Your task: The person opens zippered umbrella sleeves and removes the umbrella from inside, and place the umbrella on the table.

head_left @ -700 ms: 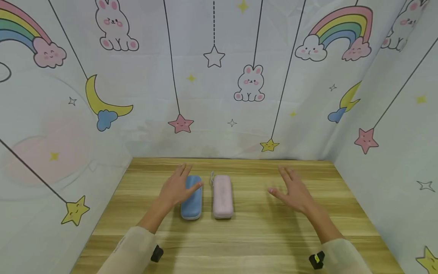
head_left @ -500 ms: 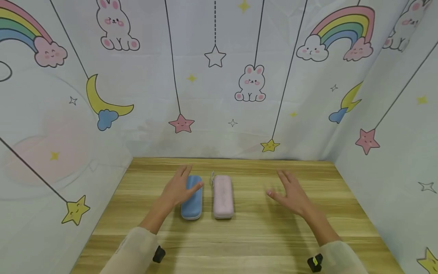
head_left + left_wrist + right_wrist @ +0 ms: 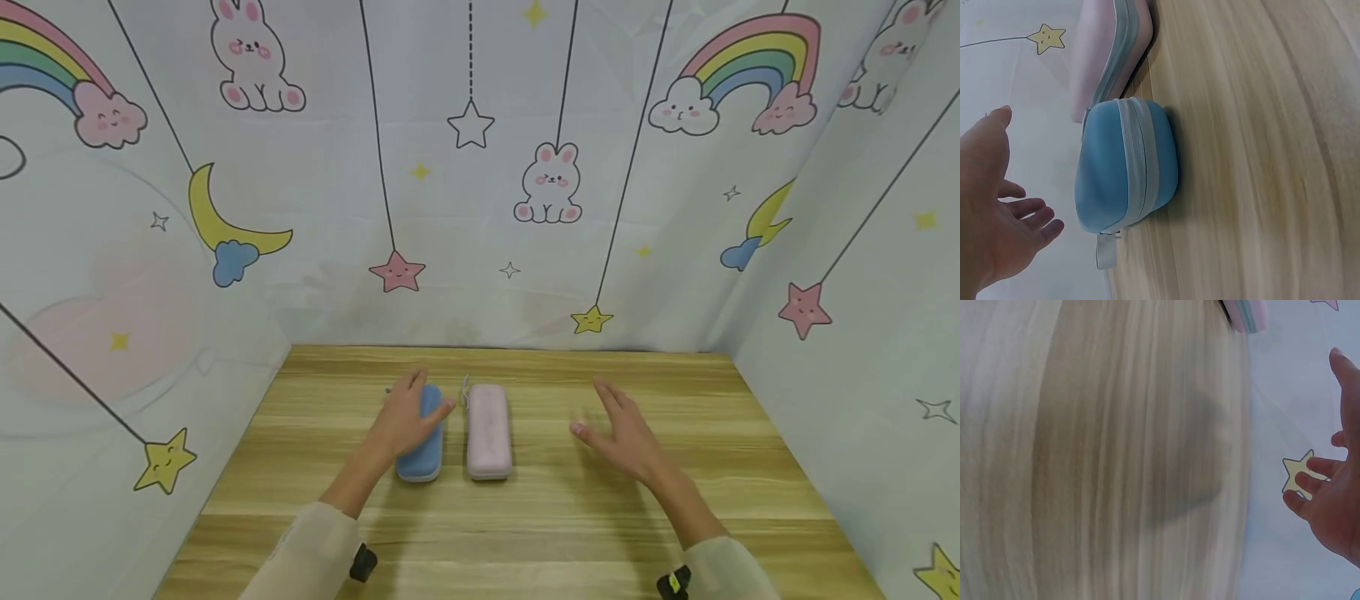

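A blue zippered hard case [image 3: 422, 463] lies lengthwise on the wooden table, left of a pale pink case [image 3: 489, 432] of similar shape. Over the blue case hovers my left hand [image 3: 403, 421], fingers spread and thumb out to the right, hiding part of its top. The left wrist view shows a gap between that hand [image 3: 997, 219] and the blue case [image 3: 1107, 169], whose grey zip band faces the camera. My right hand [image 3: 626, 437] hangs above the table to the right of the pink case, holding nothing, with fingers extended and thumb toward the case.
The wooden table [image 3: 570, 533] ends at a printed cloth backdrop [image 3: 465, 217] behind and on both sides. A grey strap [image 3: 1106, 251] sticks out from the blue case's far end. Black wrist cameras [image 3: 363, 562] sit at both cuffs.
My left hand has shifted right, further over the blue case. The right hand has moved left and slightly nearer to me. Both cases stay where they were.
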Available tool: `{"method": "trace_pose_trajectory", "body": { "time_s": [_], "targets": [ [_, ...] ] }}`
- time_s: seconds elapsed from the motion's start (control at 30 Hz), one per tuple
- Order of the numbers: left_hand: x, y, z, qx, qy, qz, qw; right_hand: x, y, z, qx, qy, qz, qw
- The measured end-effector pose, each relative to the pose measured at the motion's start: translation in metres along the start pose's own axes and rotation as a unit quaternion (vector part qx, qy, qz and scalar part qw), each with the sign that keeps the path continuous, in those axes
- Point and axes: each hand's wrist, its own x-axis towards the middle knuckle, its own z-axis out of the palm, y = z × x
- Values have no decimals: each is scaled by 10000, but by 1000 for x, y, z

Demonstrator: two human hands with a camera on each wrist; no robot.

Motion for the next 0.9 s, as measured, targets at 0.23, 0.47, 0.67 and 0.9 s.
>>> {"method": "trace_pose_trajectory", "body": {
  "time_s": [0.23, 0.47, 0.67, 0.9],
  "targets": [
    [-1, 5, 7, -229, -114, -56, 9997, -3, -4, 12, 173, 52, 43, 9998],
    [-3, 15, 15, -319, -157, -49, 9994, -3, -10, 24, 347, 30, 14, 9994],
    [-5, 22, 22, -360, -325, -75, 9988, -1, -20, 34, 518, -26, 31, 9986],
    [-2, 29, 31, -318, -280, 33, 9991, 3, -28, 46, 585, -31, 104, 9982]
  ]
}}
